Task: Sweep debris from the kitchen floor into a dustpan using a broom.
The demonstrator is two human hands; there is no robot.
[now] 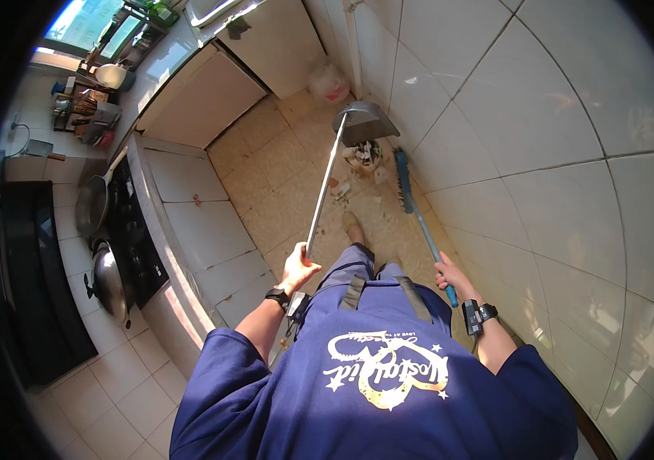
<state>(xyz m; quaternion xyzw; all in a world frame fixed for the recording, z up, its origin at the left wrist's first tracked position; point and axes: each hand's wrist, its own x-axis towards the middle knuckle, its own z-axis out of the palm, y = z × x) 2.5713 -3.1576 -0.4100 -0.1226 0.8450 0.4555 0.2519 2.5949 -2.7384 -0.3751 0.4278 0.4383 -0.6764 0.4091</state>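
My left hand (299,267) grips the long metal handle of a grey dustpan (364,122), whose pan is held at the far end of the floor by the tiled wall. My right hand (451,274) is closed round the blue handle of a brush (403,183) with dark bristles, its head close to the base of the wall. Between the pan and my feet a heap of mixed waste (363,156) lies on the floor or in a container; I cannot tell which. Loose scraps (338,188) are scattered nearer to my feet.
A clear plastic bag (328,85) with something red stands in the far corner. White tiled wall (476,126) rises on the right. On the left, a counter holds a black gas stove (145,253) with a frying pan (92,202) and a lidded wok (109,282); cabinet doors (200,230) are below.
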